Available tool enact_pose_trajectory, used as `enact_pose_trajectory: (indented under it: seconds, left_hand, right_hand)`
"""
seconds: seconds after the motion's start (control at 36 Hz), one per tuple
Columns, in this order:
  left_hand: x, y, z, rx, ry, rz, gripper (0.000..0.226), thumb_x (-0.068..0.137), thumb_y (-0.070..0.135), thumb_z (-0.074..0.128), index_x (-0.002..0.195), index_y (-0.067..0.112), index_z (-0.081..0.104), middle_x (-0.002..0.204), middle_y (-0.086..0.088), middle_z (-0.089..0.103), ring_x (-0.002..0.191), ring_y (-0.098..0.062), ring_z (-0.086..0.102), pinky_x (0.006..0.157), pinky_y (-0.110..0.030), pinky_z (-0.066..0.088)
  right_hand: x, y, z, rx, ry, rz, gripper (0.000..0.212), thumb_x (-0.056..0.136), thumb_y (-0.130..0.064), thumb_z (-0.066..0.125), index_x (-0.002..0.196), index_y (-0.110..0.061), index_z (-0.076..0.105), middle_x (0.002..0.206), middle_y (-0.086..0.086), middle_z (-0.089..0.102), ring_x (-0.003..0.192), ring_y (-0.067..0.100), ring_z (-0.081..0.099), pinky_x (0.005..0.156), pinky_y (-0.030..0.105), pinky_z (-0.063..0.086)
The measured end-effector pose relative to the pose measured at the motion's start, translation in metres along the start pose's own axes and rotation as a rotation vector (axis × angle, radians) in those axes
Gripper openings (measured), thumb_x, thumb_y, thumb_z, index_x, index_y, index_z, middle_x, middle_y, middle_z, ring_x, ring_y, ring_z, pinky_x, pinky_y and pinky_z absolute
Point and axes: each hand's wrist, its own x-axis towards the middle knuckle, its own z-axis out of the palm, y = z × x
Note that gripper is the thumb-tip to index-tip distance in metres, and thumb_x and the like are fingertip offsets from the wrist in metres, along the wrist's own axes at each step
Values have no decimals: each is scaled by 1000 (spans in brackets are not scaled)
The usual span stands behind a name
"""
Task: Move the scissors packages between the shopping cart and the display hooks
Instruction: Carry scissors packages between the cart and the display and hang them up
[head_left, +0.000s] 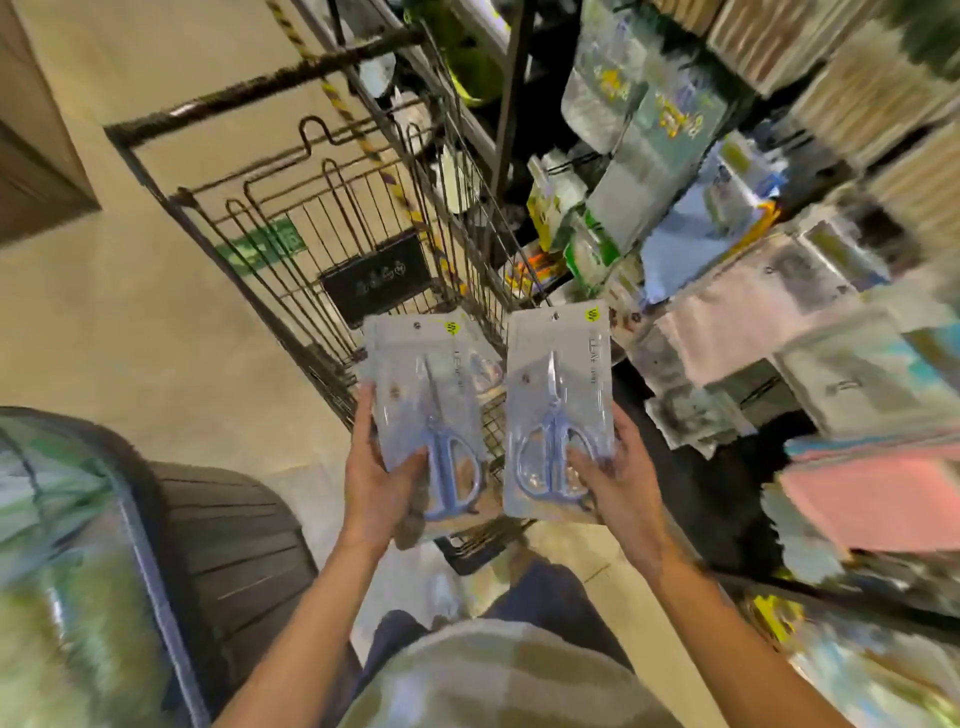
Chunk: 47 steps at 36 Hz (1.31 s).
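Note:
I hold two clear scissors packages, each with blue-handled scissors inside, side by side over the near end of the wire shopping cart (291, 218). My left hand (376, 478) grips the lower left edge of the left scissors package (431, 395); more packages seem stacked behind it. My right hand (618, 478) grips the lower right corner of the right scissors package (558, 410). Both packages stand upright with their hang holes at the top. The display hooks themselves are hidden among the blurred hanging goods (727, 249) on the right.
A dark sign plate (376, 280) hangs inside the cart. A grey ribbed bin (228, 551) and a shiny wrapped bundle (67, 571) stand at lower left. Pink and white packets (872, 499) fill the rack at right. A beige floor lies to the left.

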Motion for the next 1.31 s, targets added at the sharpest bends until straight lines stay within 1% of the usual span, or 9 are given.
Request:
enact_pose_trajectory:
  seconds: [0.11, 0.33, 0.56, 0.67, 0.78, 0.89, 1.0, 1.17, 1.31]
  left_hand:
    - [-33, 5, -9, -8, -61, 8, 101, 85, -8, 75, 158, 40, 25, 158, 8, 43, 133, -13, 55, 100, -34, 55]
    - [-75, 17, 6, -34, -183, 70, 100, 82, 5, 81, 144, 66, 31, 159, 4, 42, 137, -25, 52, 107, -60, 47]
    - [-134, 35, 73, 34, -352, 188, 95, 86, -4, 74, 142, 61, 34, 149, 37, 33, 140, -12, 46, 114, -50, 42]
    - [-176, 38, 120, -14, -489, 198, 94, 80, 13, 82, 146, 58, 34, 156, 7, 46, 136, -17, 54, 111, -55, 44]
    - [-232, 34, 173, 5, -583, 254, 95, 83, 0, 80, 147, 56, 38, 152, 12, 50, 133, -19, 57, 109, -56, 46]
    - [-300, 28, 226, 75, -654, 342, 90, 87, -1, 74, 152, 47, 35, 143, 34, 51, 125, -1, 60, 106, -42, 52]
    - [-359, 22, 276, 120, -725, 449, 93, 85, -3, 75, 154, 45, 34, 153, 24, 45, 140, -10, 48, 113, -42, 44]
    - [-460, 32, 334, 69, -830, 503, 86, 84, -17, 68, 153, 22, 34, 117, 43, 55, 99, 30, 55, 76, 4, 44]
    - [-495, 35, 364, 58, -926, 505, 90, 85, -10, 70, 142, 52, 37, 138, 18, 60, 122, 1, 61, 95, -20, 54]
  right_hand:
    - [-49, -1, -15, 9, 110, -8, 61, 90, 6, 68, 137, -29, 49, 126, 1, 68, 111, 10, 68, 86, 19, 55]
    - [-124, -7, -59, 47, 165, -44, 63, 92, -7, 71, 145, -29, 47, 137, -2, 63, 123, 18, 63, 96, 35, 54]
    - [-194, -3, -131, 151, 389, -64, 63, 89, 1, 70, 144, -20, 46, 123, -2, 72, 102, 17, 73, 75, 26, 59]
    - [-240, 9, -184, 179, 481, -83, 65, 85, -6, 75, 141, -26, 48, 121, -2, 72, 102, 20, 73, 80, 37, 60]
    - [-295, 26, -240, 252, 566, -104, 65, 87, 7, 69, 139, -27, 48, 116, -5, 75, 102, 15, 73, 85, 30, 60]
    - [-357, 40, -296, 281, 616, -155, 69, 89, 8, 67, 142, -31, 44, 130, -3, 69, 105, 13, 71, 86, 25, 57]
    - [-416, 53, -350, 284, 684, -208, 69, 90, 7, 67, 141, -34, 44, 137, 0, 63, 116, 22, 67, 90, 26, 56]
    - [-495, 63, -413, 297, 813, -245, 68, 92, 3, 67, 144, -32, 42, 132, 2, 68, 112, 25, 70, 91, 30, 58]
    - [-537, 59, -449, 278, 910, -311, 65, 93, 3, 65, 147, -23, 40, 130, -11, 68, 117, 18, 68, 97, 32, 56]
